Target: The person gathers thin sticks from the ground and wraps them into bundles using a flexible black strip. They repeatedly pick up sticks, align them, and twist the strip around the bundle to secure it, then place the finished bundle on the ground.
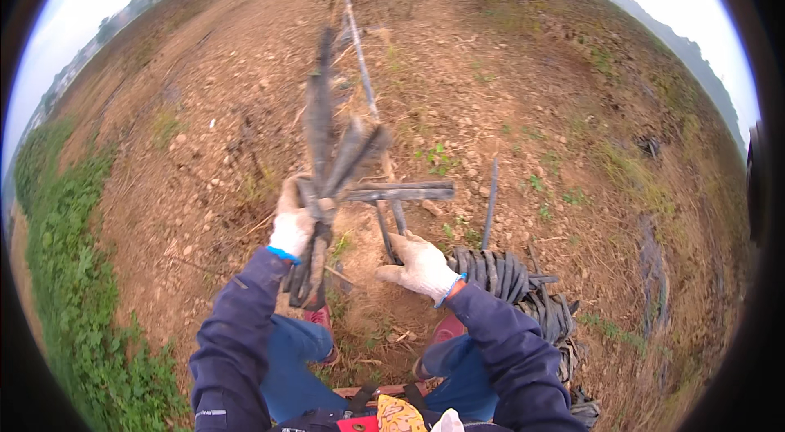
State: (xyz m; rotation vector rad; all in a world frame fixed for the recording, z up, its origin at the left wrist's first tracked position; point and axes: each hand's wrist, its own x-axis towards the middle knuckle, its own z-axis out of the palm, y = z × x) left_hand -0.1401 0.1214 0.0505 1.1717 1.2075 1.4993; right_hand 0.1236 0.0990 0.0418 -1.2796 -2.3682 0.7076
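Observation:
My left hand point(293, 220), in a white knit glove with a blue cuff, grips a folded bundle of black flat drip-irrigation tape point(320, 119) around its middle. Loose loops fan out above the fist, blurred. Other folds stick out to the right, and some hang below towards my left shoe. My right hand point(420, 263), gloved alike, is lower and to the right, thumb apart from the fingers. One dark strand of tape point(384, 229) comes down into the gap between them; whether it is gripped cannot be made out.
A long strip of tape point(362, 64) runs up the field over dry, stony soil. Coiled tape bundles point(490, 272) lie beside my right leg, with a short piece point(490, 205) sticking up. Green plants point(67, 285) grow at left. My red shoes point(451, 329) stand apart.

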